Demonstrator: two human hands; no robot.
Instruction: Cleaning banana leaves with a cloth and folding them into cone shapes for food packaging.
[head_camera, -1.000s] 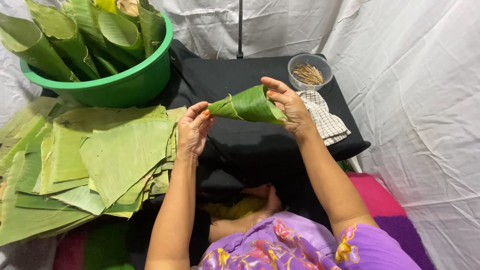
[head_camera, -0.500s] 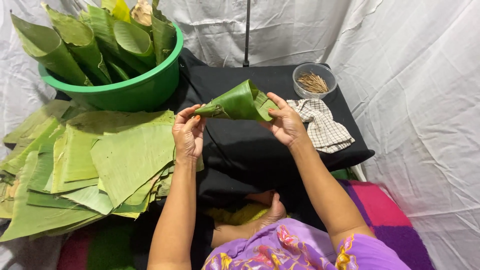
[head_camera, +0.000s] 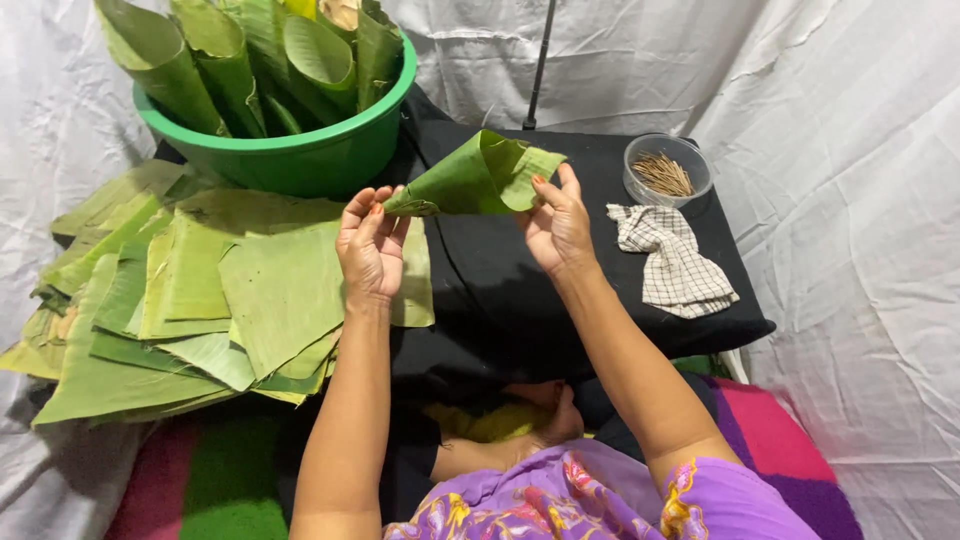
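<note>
left hand (head_camera: 370, 245): raised above the worktop, fingertips pinching the pointed tip of the leaf cone (head_camera: 475, 180)
right hand (head_camera: 556, 225): grip pressed on the cone's wide, open end, thumb and fingers holding the overlapped edge shut
leaf cone: rolled banana leaf, held in the air between both hands, lying sideways with its mouth to the right, above the black cloth (head_camera: 520, 280)
pinning: no stick shows in the cone, so by my judgement it is shaped but not yet fastened
done so far: the green basin (head_camera: 290, 150) behind the left hand holds several finished cones standing upright
left to do: a thick stack of flat leaf pieces (head_camera: 200, 290) lies under and left of the left hand
bowl of sticks (head_camera: 665, 172): clear, well right of the cone, beside a checked cloth (head_camera: 672, 262); neither is touched
</note>
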